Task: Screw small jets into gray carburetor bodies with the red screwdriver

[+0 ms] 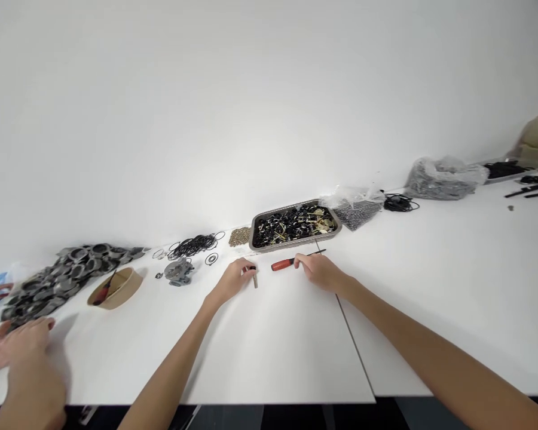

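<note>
My left hand [237, 278] pinches a small key-like metal piece [255, 280] by its black top, with its shaft pointing down at the white table. My right hand [318, 270] has its fingers closed on a screwdriver [281, 264]; the red handle points left and the dark shaft reaches out to the right. Just beyond both hands lies a metal tray [296, 243] heaped with black, silver and gold-coloured pieces. Left of my left hand, a grey metal housing [179, 272] rests beside a few black rings [211, 259].
Behind stand a pile of small brass-coloured parts [240, 236], black rings [192, 245] and clear plastic bags of parts [358, 210]. A tan bowl [128, 291] holds another screwdriver. Grey ring-shaped parts [67, 272] are heaped at left, near another person's hands [24, 343].
</note>
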`<act>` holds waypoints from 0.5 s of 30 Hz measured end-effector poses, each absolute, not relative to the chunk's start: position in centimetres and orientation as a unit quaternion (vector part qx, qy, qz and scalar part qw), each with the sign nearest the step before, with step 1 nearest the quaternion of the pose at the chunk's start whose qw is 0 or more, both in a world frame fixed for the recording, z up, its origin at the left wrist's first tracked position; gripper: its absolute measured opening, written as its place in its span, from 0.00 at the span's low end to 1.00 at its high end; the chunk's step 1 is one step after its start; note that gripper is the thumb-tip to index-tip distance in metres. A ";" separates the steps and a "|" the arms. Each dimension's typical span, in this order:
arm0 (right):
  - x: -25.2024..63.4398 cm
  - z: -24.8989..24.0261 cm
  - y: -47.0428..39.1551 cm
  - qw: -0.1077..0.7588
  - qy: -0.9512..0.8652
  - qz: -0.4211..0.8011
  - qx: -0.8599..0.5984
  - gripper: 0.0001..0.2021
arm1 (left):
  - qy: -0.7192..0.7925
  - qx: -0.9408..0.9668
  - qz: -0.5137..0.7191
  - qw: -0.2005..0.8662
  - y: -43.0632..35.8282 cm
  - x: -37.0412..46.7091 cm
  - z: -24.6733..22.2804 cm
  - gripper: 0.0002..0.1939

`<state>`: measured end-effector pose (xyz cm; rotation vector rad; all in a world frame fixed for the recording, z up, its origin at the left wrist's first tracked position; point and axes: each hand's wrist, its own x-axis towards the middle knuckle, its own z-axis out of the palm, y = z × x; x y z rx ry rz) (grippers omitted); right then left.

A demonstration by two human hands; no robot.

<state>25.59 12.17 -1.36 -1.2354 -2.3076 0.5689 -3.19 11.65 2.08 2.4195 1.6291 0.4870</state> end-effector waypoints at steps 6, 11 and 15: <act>25.8 -1.8 12.4 0.231 -0.837 0.220 -0.445 0.16 | 0.583 0.791 0.164 0.083 11.0 -5.1 2.0 0.22; 25.7 -2.3 12.7 0.233 -0.839 0.223 -0.438 0.15 | 0.660 0.732 0.166 -0.014 11.2 -9.6 5.8 0.20; 25.7 -2.4 12.7 0.235 -0.838 0.223 -0.439 0.15 | 0.762 0.616 0.164 -0.115 11.7 -13.8 7.8 0.27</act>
